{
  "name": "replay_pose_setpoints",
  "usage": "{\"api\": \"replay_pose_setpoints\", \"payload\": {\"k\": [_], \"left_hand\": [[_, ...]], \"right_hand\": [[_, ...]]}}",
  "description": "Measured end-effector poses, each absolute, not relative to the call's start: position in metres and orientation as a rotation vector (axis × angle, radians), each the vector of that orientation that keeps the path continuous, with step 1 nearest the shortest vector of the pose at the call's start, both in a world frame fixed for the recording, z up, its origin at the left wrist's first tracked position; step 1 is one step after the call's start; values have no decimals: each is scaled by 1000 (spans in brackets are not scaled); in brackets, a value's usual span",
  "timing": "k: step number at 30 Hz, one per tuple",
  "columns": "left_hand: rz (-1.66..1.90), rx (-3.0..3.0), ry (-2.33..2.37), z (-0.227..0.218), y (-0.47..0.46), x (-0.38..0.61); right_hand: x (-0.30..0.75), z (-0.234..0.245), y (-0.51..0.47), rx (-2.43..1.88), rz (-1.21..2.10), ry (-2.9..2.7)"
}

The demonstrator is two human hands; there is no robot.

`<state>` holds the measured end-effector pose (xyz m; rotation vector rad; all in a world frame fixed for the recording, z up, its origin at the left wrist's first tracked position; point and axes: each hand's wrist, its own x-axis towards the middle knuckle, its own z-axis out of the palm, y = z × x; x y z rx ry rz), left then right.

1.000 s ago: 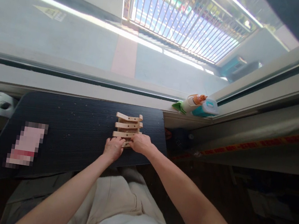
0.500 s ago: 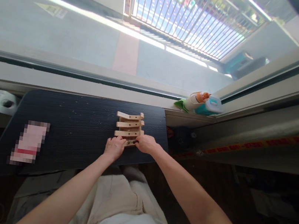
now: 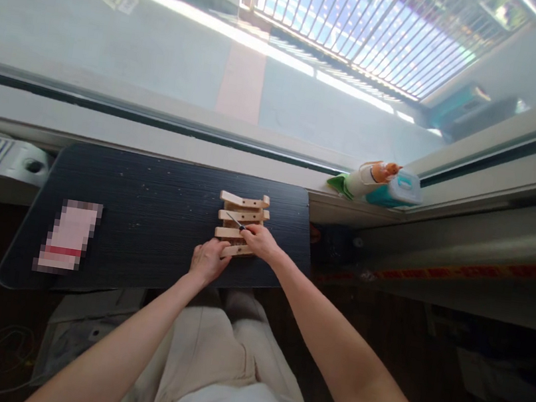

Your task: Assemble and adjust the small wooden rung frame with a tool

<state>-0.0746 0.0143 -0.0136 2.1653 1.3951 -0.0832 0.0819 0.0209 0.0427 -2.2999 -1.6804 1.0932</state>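
Observation:
On the black table lies a small wooden rack (image 3: 240, 216) with several pale slats, each bearing dark screw heads or holes. My left hand (image 3: 208, 261) is closed on the left end of the nearest slat, fingers and thumb around it. In my right hand (image 3: 262, 242) is a small screwdriver (image 3: 235, 221), its dark handle pinched between the fingers. The thin metal shaft points up and left over the middle slats. Part of the rack's near right side is hidden behind my right hand.
The dark table (image 3: 144, 223) carries a pixelated pinkish flat item (image 3: 69, 235) at its left. On the windowsill stand a white bottle with an orange top (image 3: 369, 178) and a teal-and-white container (image 3: 398, 188). A white slatted plastic object (image 3: 0, 154) is left of the table.
My right hand has lifted the screwdriver off the nearest slat, and its shaft now shows, tilted up and left. My left hand still grips the rack. The camera view has shifted slightly.

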Motion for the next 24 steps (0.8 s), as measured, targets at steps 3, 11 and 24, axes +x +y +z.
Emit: {"api": "replay_pose_setpoints", "payload": {"k": [3, 11, 24], "left_hand": [[-73, 2170, 1397, -14, 15, -75], [-75, 2216, 1379, -12, 17, -75], [-142, 2201, 1350, -10, 20, -76]], "right_hand": [[75, 41, 29, -2336, 1068, -1833], [68, 26, 31, -2524, 929, -1871], [73, 24, 39, -2502, 1096, -1959]]}}
